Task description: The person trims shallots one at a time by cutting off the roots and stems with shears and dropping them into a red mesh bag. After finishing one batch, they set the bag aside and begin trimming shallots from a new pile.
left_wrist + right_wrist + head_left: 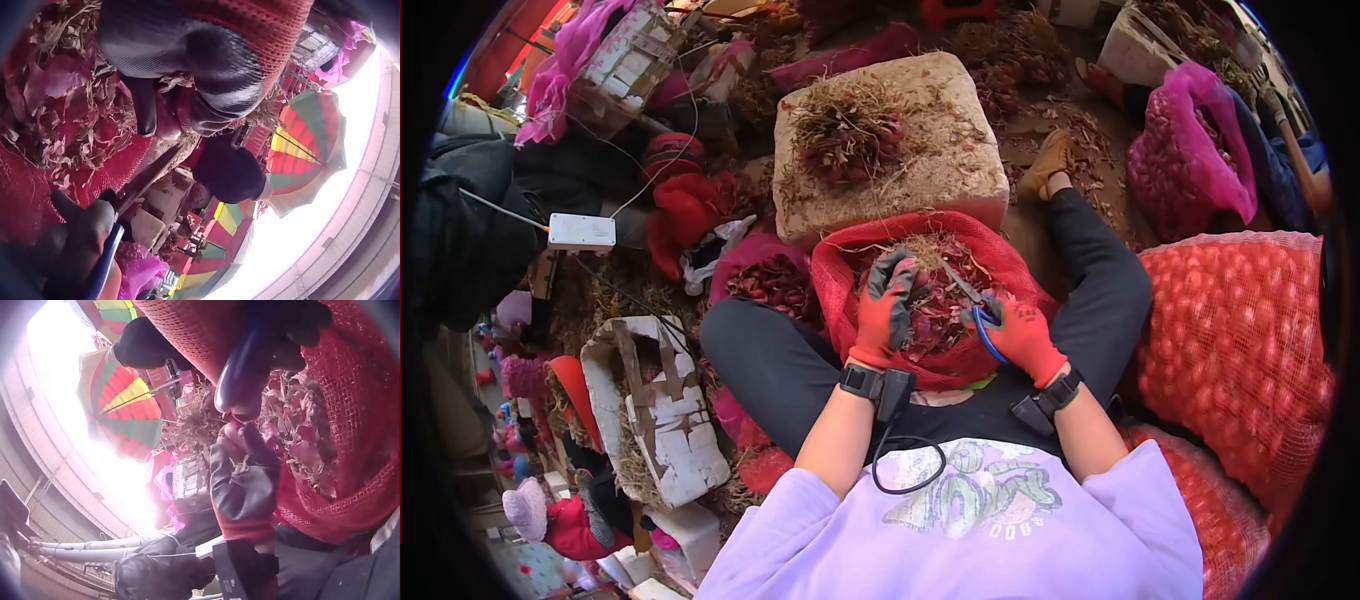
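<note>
A red mesh sack (828, 285) stands between the bent legs, its rim open around loose papery skins (940, 325). Directly forward is a foam block (965, 145) bearing a heap of red bulbs with dry stalks (850, 140). A pink bag (725, 270) holding further red bulbs adjoins the mesh sack on the left; a broken foam box (700, 460) lies beyond the left knee. A filled net sack (1235, 340) occupies the right side, beside the right leg. A white cabled unit (582, 231) is at the upper left, and a black cord (945, 465) forms a loop over the lilac shirt (970, 540), below the left wrist. Striped umbrellas (309, 147) appear in both wrist views. In the left wrist view, the gloved fingers of the left hand (887, 305) partly cover the gripped bulb (167, 119); in the right wrist view, the right hand (1020, 335) and a blue handle obscure the blades. Both hands are positioned over the mesh sack, facing each other. Left fingers: curled, pinching the bulb near the sack's centre. Right fingers: wrapped around the handles of the scissors (962, 284), blades directed toward the left hand. The blade opening cannot be determined.
</note>
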Available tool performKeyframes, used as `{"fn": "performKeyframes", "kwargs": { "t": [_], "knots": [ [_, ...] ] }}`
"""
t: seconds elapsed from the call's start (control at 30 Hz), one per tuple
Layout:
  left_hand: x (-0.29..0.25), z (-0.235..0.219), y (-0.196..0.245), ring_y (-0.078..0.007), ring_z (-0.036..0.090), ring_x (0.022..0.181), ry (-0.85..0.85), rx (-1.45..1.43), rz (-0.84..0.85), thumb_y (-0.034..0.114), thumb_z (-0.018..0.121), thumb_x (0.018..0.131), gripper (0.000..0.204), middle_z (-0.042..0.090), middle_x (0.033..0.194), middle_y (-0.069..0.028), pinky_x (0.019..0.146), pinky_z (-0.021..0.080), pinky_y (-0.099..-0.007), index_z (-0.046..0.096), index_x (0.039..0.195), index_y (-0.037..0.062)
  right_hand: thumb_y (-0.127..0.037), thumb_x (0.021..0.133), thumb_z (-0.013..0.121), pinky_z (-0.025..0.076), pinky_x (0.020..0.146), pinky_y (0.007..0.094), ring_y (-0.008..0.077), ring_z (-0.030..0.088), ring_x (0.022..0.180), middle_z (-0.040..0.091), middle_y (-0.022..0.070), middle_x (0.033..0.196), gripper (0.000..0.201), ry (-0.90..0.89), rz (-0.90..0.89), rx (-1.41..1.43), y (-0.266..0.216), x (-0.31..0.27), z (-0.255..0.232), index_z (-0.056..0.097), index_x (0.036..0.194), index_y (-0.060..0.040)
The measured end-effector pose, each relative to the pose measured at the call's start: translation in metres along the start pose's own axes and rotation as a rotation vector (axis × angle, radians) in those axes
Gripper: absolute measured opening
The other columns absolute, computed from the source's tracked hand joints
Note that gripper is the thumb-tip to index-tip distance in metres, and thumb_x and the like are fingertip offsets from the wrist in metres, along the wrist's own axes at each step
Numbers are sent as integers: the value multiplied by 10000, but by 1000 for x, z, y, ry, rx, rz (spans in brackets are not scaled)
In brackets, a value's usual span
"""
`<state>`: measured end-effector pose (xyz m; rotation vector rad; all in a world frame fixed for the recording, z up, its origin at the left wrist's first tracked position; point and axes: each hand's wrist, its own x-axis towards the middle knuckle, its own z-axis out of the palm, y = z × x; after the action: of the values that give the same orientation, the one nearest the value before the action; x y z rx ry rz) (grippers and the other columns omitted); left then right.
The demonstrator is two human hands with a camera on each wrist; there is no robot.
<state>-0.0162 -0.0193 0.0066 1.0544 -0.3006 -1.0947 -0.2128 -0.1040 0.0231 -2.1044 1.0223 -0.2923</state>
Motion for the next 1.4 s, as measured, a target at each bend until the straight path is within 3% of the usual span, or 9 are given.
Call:
{"fn": "performKeyframes", "kwargs": {
  "t": [0.4,0.57,0.67,0.73,0.83,0.97,1.2,1.3,1.4],
  "knots": [
    [1,-4,7,-159,511,1109,-171,401,256,-17,592,807,487,528,1223,-69,962,403,-281,456,1274,5,-441,841,599,483,578,352,273,624,620,642,104,702,395,-91,47,81,11,2,5,653,935,-61],
    [-18,19,22,-161,524,1097,-454,143,-194,11,598,838,475,533,1211,-65,951,411,-283,446,1288,10,-350,901,564,505,533,247,109,623,639,630,31,798,354,-345,361,1245,-3,11,-5,591,1085,-49],
    [-15,18,7,-164,528,1098,-537,459,65,6,576,841,465,531,1207,-78,944,422,-293,443,1287,-2,-291,883,598,549,615,291,122,628,675,626,70,905,362,-433,418,1535,-3,10,-8,544,1121,-23],
    [-15,14,-3,-149,559,1046,-379,755,240,44,559,877,396,530,1211,-77,881,457,-280,456,1257,0,-234,856,636,550,642,301,131,633,711,624,73,912,350,-238,284,1488,10,12,3,541,1116,-19],
    [-8,6,-17,-111,582,921,-280,12,-285,155,551,918,330,542,1163,-66,759,484,-251,474,1209,20,-141,800,698,517,748,294,151,629,821,629,69,960,371,11,132,1225,20,16,13,547,1114,-12],
    [-16,24,-22,-56,541,703,-234,168,-364,274,513,947,276,589,896,-5,589,458,-215,514,1136,72,-139,793,703,479,795,273,140,613,858,637,48,965,364,199,-123,790,14,17,30,564,1104,-11],
    [-11,9,-54,-82,577,735,66,277,18,141,509,924,155,625,854,-29,627,473,-246,591,982,23,-101,754,691,474,791,276,116,604,852,658,53,886,296,-185,340,1357,1,11,19,605,1024,-15],
    [-13,16,-49,-73,553,688,32,631,161,184,440,957,190,591,838,8,588,463,-226,591,983,71,-93,757,689,479,787,278,109,603,860,656,47,912,314,25,152,878,2,11,24,596,1044,-7],
    [-15,26,-50,-86,563,696,-112,313,-4,223,433,964,217,596,854,-9,608,481,-239,585,991,70,-78,775,671,484,779,271,93,596,861,646,36,940,311,176,-109,724,-7,8,23,585,1065,-6]
  ]
}}
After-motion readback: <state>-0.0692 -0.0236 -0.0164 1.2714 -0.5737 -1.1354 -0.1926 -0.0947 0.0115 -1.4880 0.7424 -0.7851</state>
